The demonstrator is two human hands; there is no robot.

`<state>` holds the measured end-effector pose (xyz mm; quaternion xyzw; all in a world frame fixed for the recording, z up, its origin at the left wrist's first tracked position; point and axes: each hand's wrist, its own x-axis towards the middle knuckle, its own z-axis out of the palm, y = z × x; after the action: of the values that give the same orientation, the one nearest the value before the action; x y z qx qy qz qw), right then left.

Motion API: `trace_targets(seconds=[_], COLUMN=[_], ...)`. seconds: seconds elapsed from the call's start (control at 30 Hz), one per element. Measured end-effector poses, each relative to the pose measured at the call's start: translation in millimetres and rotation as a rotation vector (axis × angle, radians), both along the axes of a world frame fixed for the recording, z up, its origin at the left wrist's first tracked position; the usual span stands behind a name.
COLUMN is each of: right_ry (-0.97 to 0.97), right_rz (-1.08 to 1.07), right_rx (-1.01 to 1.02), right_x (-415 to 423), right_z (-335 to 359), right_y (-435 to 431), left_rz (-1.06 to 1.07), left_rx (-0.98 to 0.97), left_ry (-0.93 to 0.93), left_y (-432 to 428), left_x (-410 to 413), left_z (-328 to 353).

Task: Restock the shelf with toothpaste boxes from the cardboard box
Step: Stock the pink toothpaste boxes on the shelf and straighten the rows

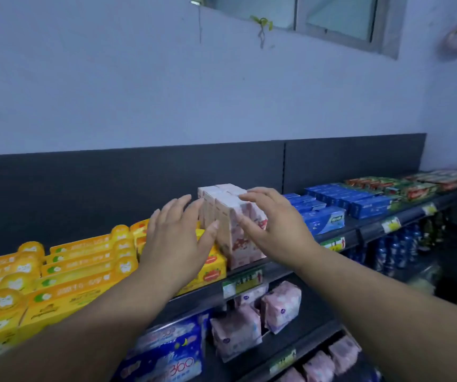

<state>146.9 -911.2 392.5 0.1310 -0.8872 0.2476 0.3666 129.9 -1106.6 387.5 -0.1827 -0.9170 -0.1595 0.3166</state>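
Observation:
A block of pink-and-white toothpaste boxes (228,213) stands upright on the top shelf (282,267), between yellow boxes and blue boxes. My left hand (177,238) is spread flat against the block's left side, fingers straight. My right hand (274,224) lies over the block's top and right front, fingers extended and lightly bent on the boxes. The cardboard box is out of view.
Yellow toothpaste boxes (78,274) fill the shelf to the left; blue boxes (340,201) and green-red boxes (415,186) run to the right. Price tags (242,282) line the shelf edge. Pink and blue soft packs (252,318) sit on lower shelves. A dark back panel (128,183) stands behind.

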Motion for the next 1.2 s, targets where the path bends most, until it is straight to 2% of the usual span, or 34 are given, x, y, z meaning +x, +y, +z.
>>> trace_targets(seconds=[0.33, 0.5, 0.63, 0.97, 1.2], right_ry=[-0.239, -0.346, -0.427, -0.451, -0.551], right_rz=[-0.257, -0.235, -0.181, 0.032, 0.143], right_rx=[0.016, 0.043, 0.049, -0.031, -0.168], right_x=[18.4, 11.2, -6.8, -93.4, -158.3], right_z=[-24.7, -35.4, -49.5, -57.2, -42.8], right_y=[196.7, 289.0, 338.6, 347.2, 331.2], left_rz=[-0.260, -0.178, -0.069, 0.153, 0.213], left_rx=[0.043, 0.098, 0.178, 0.426, 0.722], left_ry=[-0.033, -0.151, -0.200, -0.305, -0.412], left_y=[173.1, 254.4, 283.7, 284.7, 279.4], left_x=[11.7, -9.1, -31.8, -85.5, -132.0], left_z=[-19.6, -42.1, -53.8, -60.9, -51.8])
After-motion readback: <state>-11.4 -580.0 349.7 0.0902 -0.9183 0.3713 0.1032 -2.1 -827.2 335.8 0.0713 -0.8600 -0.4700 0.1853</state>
